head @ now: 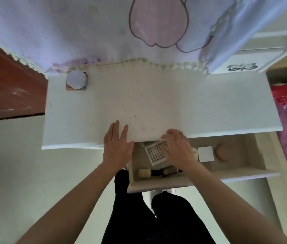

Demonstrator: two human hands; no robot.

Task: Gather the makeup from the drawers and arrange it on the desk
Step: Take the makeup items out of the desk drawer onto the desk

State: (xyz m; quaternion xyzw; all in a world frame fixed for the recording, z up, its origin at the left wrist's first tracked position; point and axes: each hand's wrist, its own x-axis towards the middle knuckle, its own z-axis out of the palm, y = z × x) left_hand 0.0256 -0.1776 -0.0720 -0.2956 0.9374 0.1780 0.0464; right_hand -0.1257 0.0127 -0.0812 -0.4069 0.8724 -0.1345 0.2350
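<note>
The right hand [178, 148] is over the open drawer [236, 173], just under the front edge of the counter [139, 103]. Its fingers curl over the far right edge of a white card [155, 153] and hold it. The card has rows of small dark dots. It sits tilted above the left part of the drawer, with most of it sticking out to the left of the hand. The left hand [118, 147] is flat and holds nothing. Its fingers are straight and lie over the front edge of the counter, and its thumb points at the card but does not touch it. Under the card, near the front wall of the drawer, a small bottle with a cream cap [144, 173] lies on its side. A dark bottle [170, 170] lies just beside it, partly hidden by the right wrist. To the right of the right hand are a white square box [205, 154] and then a round pink puff [222, 152]. A round white thing on a square base [76, 79] stands at the back left corner of the counter (it may be a lamp or a jar). There are no words to read: the dots on the card are too small, and the label on the dark bottle is a blur. A pale cloth with a pink drawing [156, 23] hangs over the back edge of the counter.
</note>
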